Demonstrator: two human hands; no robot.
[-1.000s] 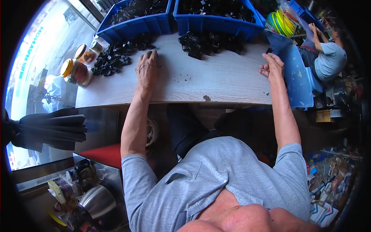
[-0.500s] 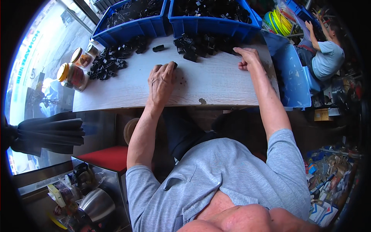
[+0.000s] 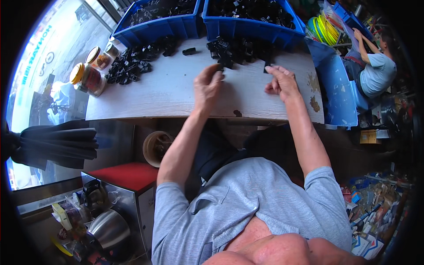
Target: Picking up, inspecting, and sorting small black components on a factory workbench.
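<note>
My left hand [image 3: 208,87] is closed in a pinch over the middle of the white wood-grain table [image 3: 168,99]. A small dark bit shows at its fingertips, mostly hidden by the fingers. Across from it, my right hand [image 3: 282,83] pinches a small black plastic part [image 3: 267,66] between thumb and forefinger. Beyond both hands lies a pile of black plastic parts [image 3: 238,49]. One separate black part [image 3: 189,51] rests left of that pile. Farther left, a second heap of similar parts [image 3: 128,66] spreads over the table.
Two blue bins [image 3: 161,31] full of black parts stand along the far edge. Lidded jars [image 3: 90,79] line the left side. A pale blue tub [image 3: 340,95] is at the right, with a seated person [image 3: 377,70] beyond. Below the table stands a round bucket [image 3: 152,148].
My left hand has moved right, toward the near side of the pile. My right hand has drawn slightly nearer, and a black part now shows at its fingertips. The view has shifted a little.
</note>
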